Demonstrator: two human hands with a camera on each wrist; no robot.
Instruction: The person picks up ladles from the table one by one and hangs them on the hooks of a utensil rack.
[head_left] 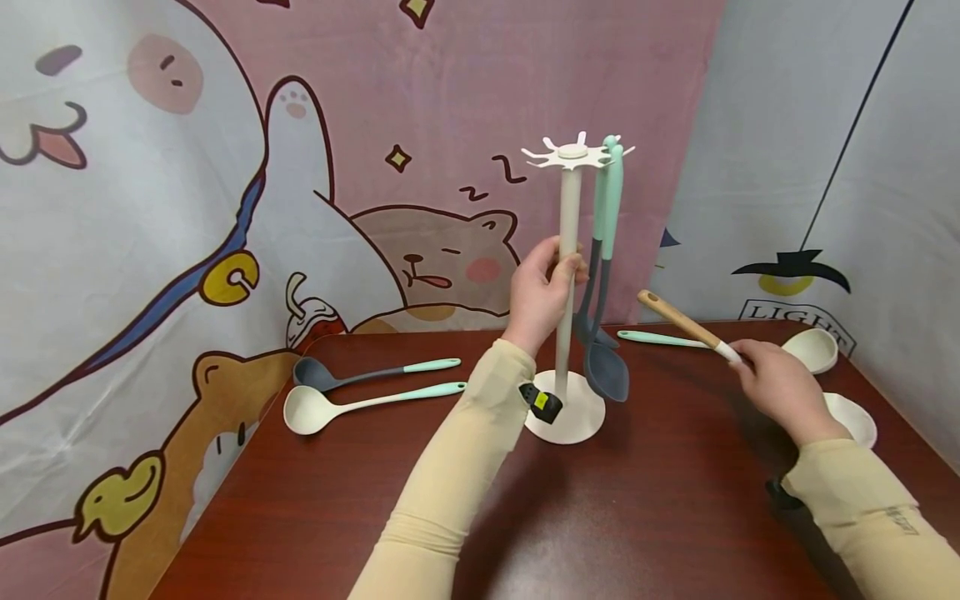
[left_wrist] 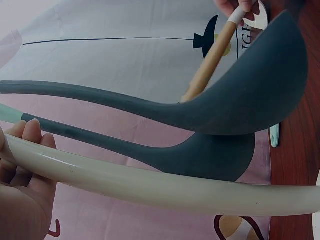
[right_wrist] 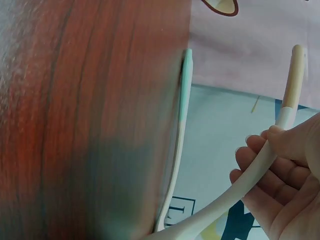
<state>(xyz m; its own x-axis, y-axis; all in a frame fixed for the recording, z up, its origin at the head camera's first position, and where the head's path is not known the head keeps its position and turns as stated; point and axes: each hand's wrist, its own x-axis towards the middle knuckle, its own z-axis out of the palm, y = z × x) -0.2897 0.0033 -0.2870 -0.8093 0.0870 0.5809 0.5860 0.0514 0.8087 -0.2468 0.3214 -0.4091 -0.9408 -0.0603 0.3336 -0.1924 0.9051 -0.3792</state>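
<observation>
My left hand (head_left: 542,292) grips the white post (head_left: 567,225) of a utensil stand, about halfway up. Two dark grey ladles (head_left: 606,372) with mint handles hang from the stand's hooked top (head_left: 573,153), on its right side, close by the left fingers. In my right hand (head_left: 787,392) is a white ladle with a wooden handle (head_left: 678,318); the fingers curl round its white stem (right_wrist: 250,172). Its wooden end points up towards the stand, and its head is partly hidden behind the hand in the head view.
A white ladle (head_left: 812,350) with a mint handle lies at the table's back right. At the left lie a grey ladle (head_left: 315,374) and a white ladle (head_left: 309,410), both mint-handled. The stand's round base (head_left: 581,421) rests on the brown table (head_left: 600,533), before a cartoon-printed cloth (head_left: 442,100).
</observation>
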